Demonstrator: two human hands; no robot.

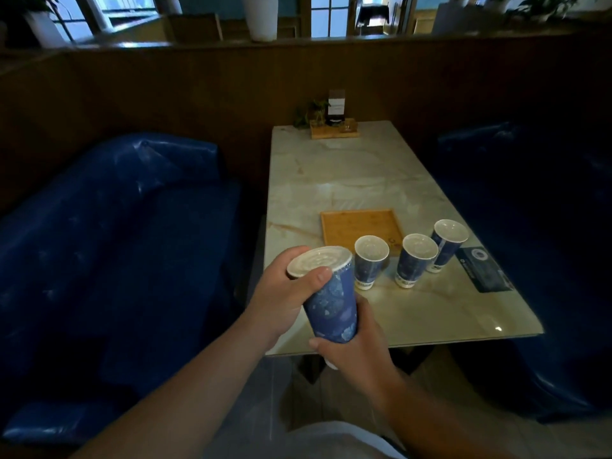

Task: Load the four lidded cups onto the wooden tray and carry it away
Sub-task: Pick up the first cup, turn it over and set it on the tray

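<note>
A pale marble-patterned surface stands end-on to a dark wood-panelled partition wall. Blue upholstered booth seats flank it: one on the left, one on the right deep in shadow. Above the partition's ledge, white planters with greenery stand before windows letting in bluish daylight. The room is dim. Grey floor tiles show below.

- No wording is showing clearly enough to read anywhere;
- the dark card lying on the table is carrying a round emblem and lines of print, all too small to make out;
- the small standing sign at the far end is showing blurred print only.
</note>
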